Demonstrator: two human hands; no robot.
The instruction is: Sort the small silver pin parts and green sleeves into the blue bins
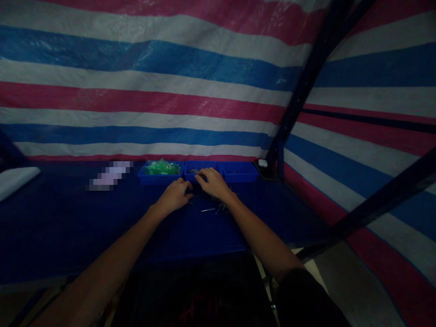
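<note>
My left hand (175, 195) rests knuckles-up on the dark blue table (68, 218), its fingers curled under near the front of the middle blue bin (201, 167). My right hand (213, 181) lies just beside it, fingers bent down and reaching over the rim of that middle bin. What either hand holds is hidden in the dim light. Several thin metal pins (216, 209) lie scattered on the table below my right wrist. A left blue bin (160, 173) holds a heap of green translucent pieces (161, 167).
A third blue bin (239, 171) stands at the right of the row. A striped red, white and blue tarp (153, 91) hangs behind. A dark metal post (299, 100) rises at the right, with a small white object (263, 162) at its foot. A white sheet (15, 179) lies far left.
</note>
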